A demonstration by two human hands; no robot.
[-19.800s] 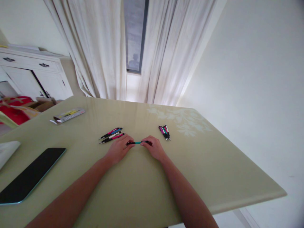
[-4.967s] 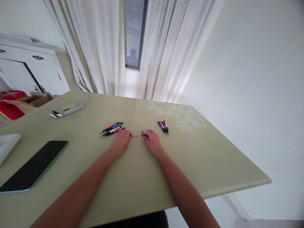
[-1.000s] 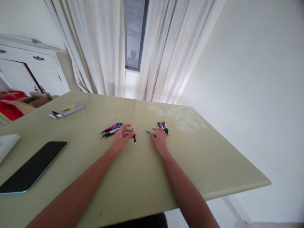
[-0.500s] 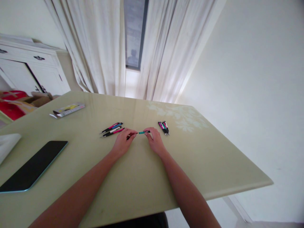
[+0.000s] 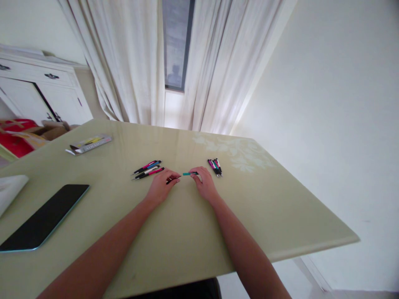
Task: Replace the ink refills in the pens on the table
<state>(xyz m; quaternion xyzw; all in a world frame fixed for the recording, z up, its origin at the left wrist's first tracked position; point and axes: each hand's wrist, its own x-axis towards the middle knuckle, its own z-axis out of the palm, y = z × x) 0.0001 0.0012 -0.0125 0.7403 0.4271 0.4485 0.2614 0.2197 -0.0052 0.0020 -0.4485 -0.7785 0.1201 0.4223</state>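
In the head view, my left hand (image 5: 162, 184) rests over the table, its thumb and fingers pinched on a dark, thin pen piece (image 5: 170, 181) with a narrow tip pointing right. Opposite it, my right hand (image 5: 204, 182) grips a teal pen barrel (image 5: 187, 173) with a dark end under the fingers. A small gap separates the two pieces. Just left of my left hand lie several pens (image 5: 147, 169) with black grips and pink, blue and white bodies. Beyond my right hand sits a group of several shorter pens or pen parts (image 5: 215, 167) in purple, teal, white and pink.
The pale green table (image 5: 274, 207) has a leaf pattern at its far right. On the left are an open pen box (image 5: 90, 144), a black tablet-like slab (image 5: 46, 218) and a white object (image 5: 11, 189) at the edge. Curtains (image 5: 134, 62) hang behind the table.
The tip of the dark piece in my left hand has dropped slightly, and the gap to the teal barrel is a little wider. Both hands stay nearly in place.
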